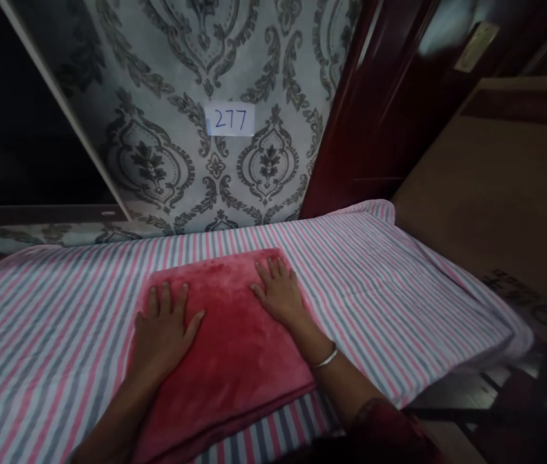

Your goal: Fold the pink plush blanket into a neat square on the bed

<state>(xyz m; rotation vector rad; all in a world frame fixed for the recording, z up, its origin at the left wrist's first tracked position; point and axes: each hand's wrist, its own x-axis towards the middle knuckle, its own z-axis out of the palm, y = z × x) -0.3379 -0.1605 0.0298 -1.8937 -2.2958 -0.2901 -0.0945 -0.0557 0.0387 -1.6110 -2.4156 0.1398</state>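
Observation:
A folded red plush blanket [234,348] lies flat on a striped cloth [374,277] of pink, grey and white. On its left edge rests my left hand [164,325], palm down with the fingers spread. My right hand [280,290] lies flat near the far right corner of the blanket, its fingers also apart, and a pale bangle [327,357] circles that wrist. Neither hand grips anything. Layered folds show along the blanket's near edge.
Behind the cloth stands a patterned wall [167,129] with a paper label [229,119] reading 277. A dark screen [26,129] is at the left. To the right are a dark red door [374,109] and a large cardboard box [505,180].

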